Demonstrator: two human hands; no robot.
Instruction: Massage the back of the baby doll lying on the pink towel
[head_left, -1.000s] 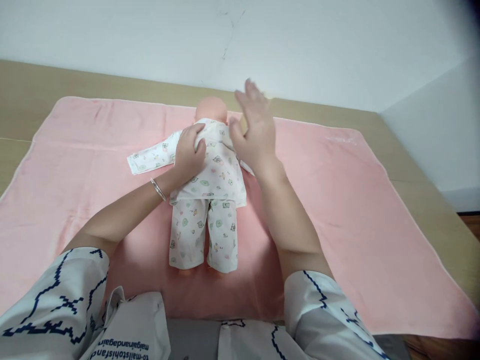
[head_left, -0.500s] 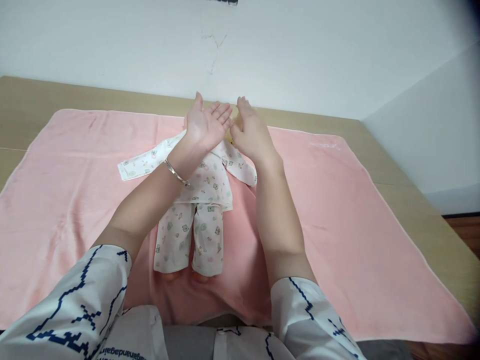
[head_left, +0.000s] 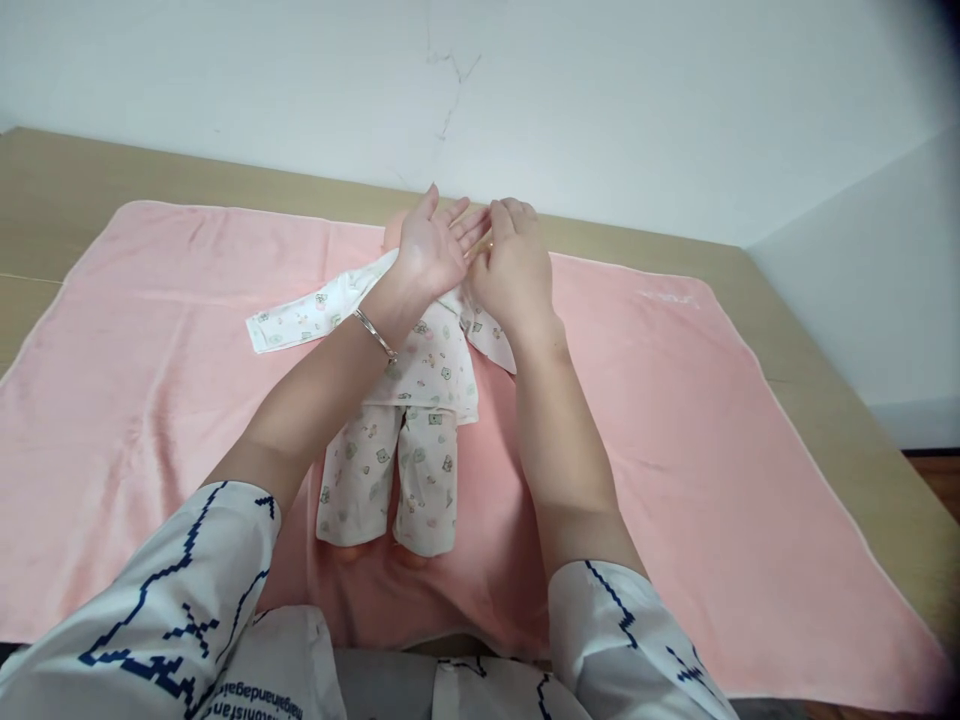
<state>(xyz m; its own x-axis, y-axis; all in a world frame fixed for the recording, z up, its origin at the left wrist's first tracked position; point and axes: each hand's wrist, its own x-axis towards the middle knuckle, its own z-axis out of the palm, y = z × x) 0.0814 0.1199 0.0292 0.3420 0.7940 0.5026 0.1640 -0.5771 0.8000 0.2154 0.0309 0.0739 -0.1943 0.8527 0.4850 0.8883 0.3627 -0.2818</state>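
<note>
A baby doll [head_left: 427, 370] in a white printed top and matching trousers [head_left: 390, 480] lies on a pink blanket [head_left: 675, 420], feet toward me. My hands hide most of its head. My left hand [head_left: 429, 248] is raised over the head, palm up, fingers stretched out and holding nothing. My right hand [head_left: 511, 268] is beside it, back toward me, its fingers curled in against my left fingertips. A small yellowish speck shows where they meet; I cannot make out what it is. One empty sleeve [head_left: 300, 315] of the top lies flat to the left.
The blanket covers a light wooden table [head_left: 825, 330] that meets a white cracked wall [head_left: 525, 90] at the back. The table's right edge drops to a darker floor [head_left: 937, 470]. My patterned white sleeves fill the bottom of the view.
My left hand has let go of the doll's back, lifted and turned palm up. My right hand has come down and curled its fingers against my left fingertips.
</note>
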